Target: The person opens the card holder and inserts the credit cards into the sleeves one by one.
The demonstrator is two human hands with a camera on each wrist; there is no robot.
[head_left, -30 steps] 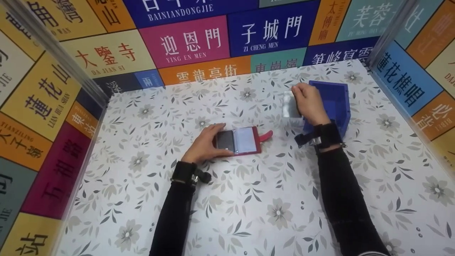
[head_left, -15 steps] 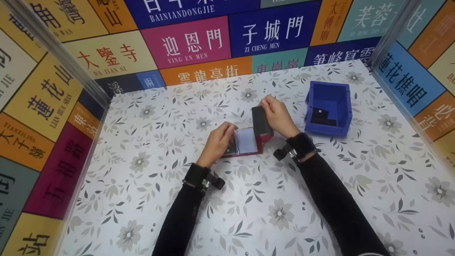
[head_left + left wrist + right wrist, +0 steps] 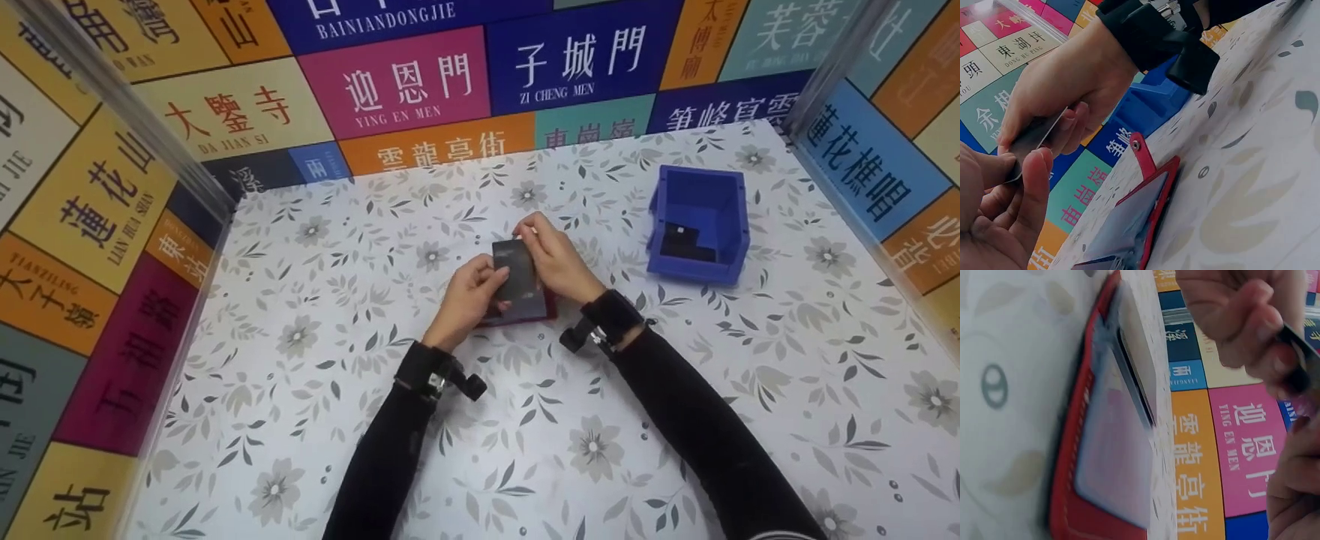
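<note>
A thin dark card (image 3: 516,279) is raised above an open red card holder (image 3: 553,307) on the table. My left hand (image 3: 466,298) pinches the card's left side between thumb and fingers. At its upper right, my right hand (image 3: 561,259) pinches it too. In the left wrist view the card (image 3: 1036,138) is seen nearly edge-on, apart from the holder. The holder's clear sleeves (image 3: 1114,444) show in the right wrist view. Its red snap strap (image 3: 1143,158) sticks out, visible in the left wrist view. My hands and the card hide much of the holder in the head view.
A blue bin (image 3: 694,270) stands to the right, with dark flat pieces (image 3: 684,244) inside. White cloth with a floral print (image 3: 592,442) covers the table. Panels with printed lettering (image 3: 405,82) enclose the back and sides.
My right hand has come left from the bin, bringing the dark card over the card holder. My left hand has moved off the holder's left edge and now pinches the card.
</note>
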